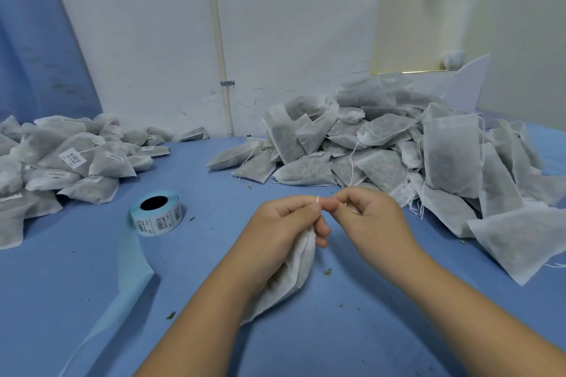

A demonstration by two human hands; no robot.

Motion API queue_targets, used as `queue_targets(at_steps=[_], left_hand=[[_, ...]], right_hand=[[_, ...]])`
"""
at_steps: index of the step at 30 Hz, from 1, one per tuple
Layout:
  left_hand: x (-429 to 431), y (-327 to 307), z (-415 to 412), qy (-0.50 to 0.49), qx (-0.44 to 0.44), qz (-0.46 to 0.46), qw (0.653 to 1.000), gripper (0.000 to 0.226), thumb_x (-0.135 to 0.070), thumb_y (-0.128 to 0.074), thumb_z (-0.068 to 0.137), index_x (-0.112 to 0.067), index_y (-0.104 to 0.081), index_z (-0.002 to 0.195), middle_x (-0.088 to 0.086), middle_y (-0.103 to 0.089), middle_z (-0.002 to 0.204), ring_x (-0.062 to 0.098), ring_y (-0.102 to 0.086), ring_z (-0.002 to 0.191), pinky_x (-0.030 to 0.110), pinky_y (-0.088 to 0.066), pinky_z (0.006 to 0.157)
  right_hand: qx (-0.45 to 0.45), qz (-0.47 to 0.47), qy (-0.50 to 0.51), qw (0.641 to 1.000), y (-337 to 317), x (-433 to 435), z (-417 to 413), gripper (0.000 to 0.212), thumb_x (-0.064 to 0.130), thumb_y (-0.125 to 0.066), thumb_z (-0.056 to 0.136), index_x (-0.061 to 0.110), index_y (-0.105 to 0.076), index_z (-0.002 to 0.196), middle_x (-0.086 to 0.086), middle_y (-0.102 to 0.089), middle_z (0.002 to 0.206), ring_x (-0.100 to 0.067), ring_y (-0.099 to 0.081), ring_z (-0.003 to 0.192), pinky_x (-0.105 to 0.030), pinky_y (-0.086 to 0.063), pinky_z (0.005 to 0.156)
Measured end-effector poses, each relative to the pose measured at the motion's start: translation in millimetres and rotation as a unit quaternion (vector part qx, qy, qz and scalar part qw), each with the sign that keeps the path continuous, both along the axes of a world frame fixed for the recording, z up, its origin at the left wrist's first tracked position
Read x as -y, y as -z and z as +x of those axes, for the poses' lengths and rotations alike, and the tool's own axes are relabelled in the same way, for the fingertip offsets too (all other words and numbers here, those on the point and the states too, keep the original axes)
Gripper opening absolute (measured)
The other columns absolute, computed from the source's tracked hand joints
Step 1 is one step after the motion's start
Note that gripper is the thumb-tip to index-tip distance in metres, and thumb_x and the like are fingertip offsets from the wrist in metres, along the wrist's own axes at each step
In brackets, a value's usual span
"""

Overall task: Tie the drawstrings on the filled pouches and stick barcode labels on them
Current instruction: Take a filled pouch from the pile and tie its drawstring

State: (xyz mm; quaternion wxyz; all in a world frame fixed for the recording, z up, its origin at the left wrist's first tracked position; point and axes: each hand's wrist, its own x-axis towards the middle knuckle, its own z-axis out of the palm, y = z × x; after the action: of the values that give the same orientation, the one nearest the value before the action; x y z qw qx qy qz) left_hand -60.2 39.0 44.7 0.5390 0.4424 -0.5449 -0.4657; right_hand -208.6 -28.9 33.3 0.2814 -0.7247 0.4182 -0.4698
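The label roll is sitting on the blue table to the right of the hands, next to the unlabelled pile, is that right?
Not quite. The label roll does sit on the blue table, but to the left of the hands, nearer the pile of labelled pouches. The unlabelled pile is on the right. The head view shows this.

We see an evenly lit scene under soft, cool light, with only faint shadows beneath the forearms and beside the label roll (156,215) on the desk (352,330). The window (428,9) at upper right is washed out and hazy with glare. Wide-angle distortion bends the wall pipe (218,40) and stretches the edges. The centre stays sharp; the far corners soften slightly.
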Motion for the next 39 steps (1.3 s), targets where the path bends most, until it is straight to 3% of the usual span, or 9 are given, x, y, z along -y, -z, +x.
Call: queue_targets(at_steps=[8, 13, 16, 20, 23, 26, 30, 35, 39], left_hand=[[5.0, 2.6, -11.2, -0.107, 0.004, -0.006, 0.994, 0.033, -0.008, -0.051, 0.092, -0.028, -0.077, 0.091, -0.003, -0.056, 0.059, 0.010, -0.048, 0.054, 0.017, -0.044, 0.055], [4.7, 9.8, -13.4, -0.133, 0.126, -0.038, 0.982, 0.035, -0.005, -0.048, 0.090, -0.031, -0.072, 0.089, -0.010, -0.052, 0.058, 0.008, -0.049, 0.058, 0.024, -0.039, 0.059], [3.5, 12.9, -13.4, -0.107, 0.224, -0.078, 0.965, 0.028, -0.011, -0.049, 0.085, -0.032, -0.067, 0.082, -0.012, -0.046, 0.057, 0.008, -0.041, 0.055, 0.018, -0.035, 0.053], [0.9, 12.3, -13.8, -0.082, 0.304, -0.098, 0.944, 0.016, -0.023, -0.049, 0.081, -0.032, -0.060, 0.072, -0.016, -0.048, 0.053, 0.002, -0.042, 0.051, 0.012, -0.033, 0.050], [-1.1, 11.5, -16.8, -0.068, 0.311, -0.098, 0.943, 0.031, -0.022, -0.055, 0.089, -0.034, -0.057, 0.060, -0.016, -0.046, 0.049, 0.001, -0.042, 0.046, 0.010, -0.030, 0.048], [-1.9, 8.8, -19.3, -0.058, 0.241, -0.066, 0.966, 0.025, -0.018, -0.058, 0.090, -0.016, -0.064, 0.066, -0.014, -0.044, 0.048, 0.000, -0.041, 0.043, 0.011, -0.031, 0.047], [-3.5, -1.2, -19.1, -0.028, 0.129, -0.017, 0.991, 0.021, -0.029, -0.055, 0.075, -0.021, -0.066, 0.059, -0.006, -0.042, 0.049, 0.011, -0.036, 0.047, 0.016, -0.033, 0.047], [-5.4, -9.8, -13.1, 0.022, -0.038, 0.014, 0.999, 0.020, -0.023, -0.057, 0.073, -0.011, -0.067, 0.061, 0.001, -0.036, 0.047, 0.014, -0.029, 0.041, 0.023, -0.026, 0.044], [-4.5, -11.8, -7.9, 0.052, -0.122, 0.054, 0.990, 0.013, -0.019, -0.062, 0.068, -0.010, -0.064, 0.058, 0.001, -0.033, 0.048, 0.014, -0.029, 0.039, 0.023, -0.029, 0.044]], right_hand=[[-0.100, -0.090, -0.038, 0.990, 1.5, -10.0, -10.8, 0.018, 0.028, -0.065, 0.088, 0.030, -0.065, 0.070, 0.008, -0.034, 0.041, -0.010, -0.033, 0.045, -0.019, -0.031, 0.049], [-0.181, -0.196, -0.051, 0.962, -7.4, -17.6, -17.0, 0.009, 0.026, -0.064, 0.088, 0.026, -0.071, 0.082, 0.010, -0.035, 0.045, -0.010, -0.038, 0.047, -0.026, -0.035, 0.052], [-0.218, -0.223, -0.077, 0.947, -12.5, -24.4, -20.2, 0.017, 0.030, -0.057, 0.082, 0.021, -0.072, 0.080, 0.015, -0.036, 0.050, -0.004, -0.038, 0.050, -0.031, -0.040, 0.053], [-0.202, -0.212, -0.076, 0.953, -17.8, -25.5, -24.8, 0.017, 0.029, -0.057, 0.079, 0.021, -0.071, 0.077, 0.005, -0.054, 0.056, -0.009, -0.044, 0.052, -0.027, -0.038, 0.053], [-0.142, -0.188, -0.060, 0.970, -20.5, -23.0, -28.3, 0.011, 0.024, -0.061, 0.078, 0.020, -0.070, 0.071, 0.005, -0.048, 0.050, -0.008, -0.041, 0.050, -0.014, -0.030, 0.053], [-0.060, -0.129, -0.044, 0.989, -18.2, -18.1, -28.4, 0.014, 0.009, -0.069, 0.080, 0.017, -0.068, 0.069, 0.007, -0.031, 0.045, -0.009, -0.032, 0.046, -0.014, -0.029, 0.050], [0.050, 0.016, -0.053, 0.997, -11.5, -10.6, -24.2, 0.017, 0.009, -0.066, 0.085, 0.016, -0.069, 0.070, 0.009, -0.034, 0.047, -0.005, -0.030, 0.045, -0.013, -0.029, 0.045], [-0.020, 0.027, -0.022, 0.999, -5.3, -8.1, -20.0, 0.016, 0.016, -0.066, 0.085, 0.027, -0.068, 0.074, 0.013, -0.058, 0.064, -0.004, -0.048, 0.054, -0.016, -0.041, 0.055], [-0.111, -0.079, 0.006, 0.991, -7.5, -13.9, -18.8, 0.018, 0.025, -0.064, 0.083, 0.036, -0.061, 0.096, 0.018, -0.053, 0.106, 0.003, -0.055, 0.096, -0.015, -0.043, 0.080]])
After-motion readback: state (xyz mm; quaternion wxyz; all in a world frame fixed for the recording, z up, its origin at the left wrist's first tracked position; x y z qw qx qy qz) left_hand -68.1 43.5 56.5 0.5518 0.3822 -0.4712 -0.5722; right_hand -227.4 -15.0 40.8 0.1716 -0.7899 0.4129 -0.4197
